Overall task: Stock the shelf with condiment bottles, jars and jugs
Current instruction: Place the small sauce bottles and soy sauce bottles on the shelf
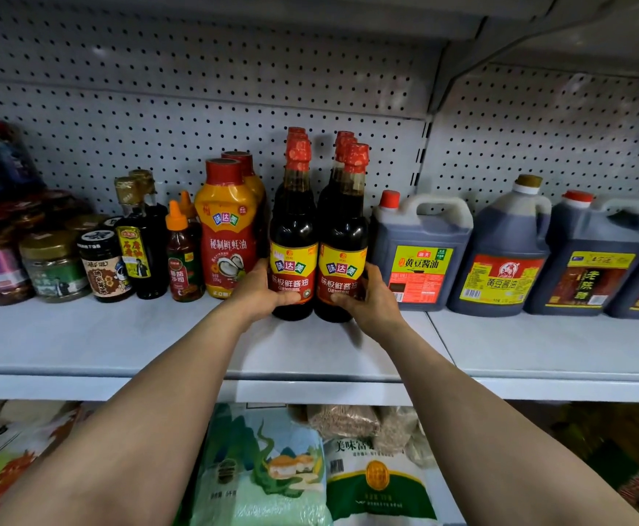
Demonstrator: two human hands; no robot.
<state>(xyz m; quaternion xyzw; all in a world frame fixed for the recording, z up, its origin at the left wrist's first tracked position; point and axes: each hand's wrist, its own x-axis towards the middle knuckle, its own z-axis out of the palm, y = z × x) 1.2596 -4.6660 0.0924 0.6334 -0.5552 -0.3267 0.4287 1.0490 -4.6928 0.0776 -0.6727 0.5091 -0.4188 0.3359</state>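
Observation:
Two dark soy sauce bottles with red caps and yellow-red labels stand side by side on the white shelf (128, 336), each fronting a row of like bottles. My left hand (261, 288) grips the left bottle (294, 237) low on its label. My right hand (371, 294) grips the right bottle (342, 241) at its base. Both bottles are upright and touch the shelf.
An oyster sauce squeeze bottle (226, 229) stands just left, then small sauce bottles (183, 252) and jars (54, 263). Soy sauce jugs (420, 252) line the shelf to the right. A pegboard back panel (196, 108) closes the rear. Rice bags (261, 472) fill the lower shelf.

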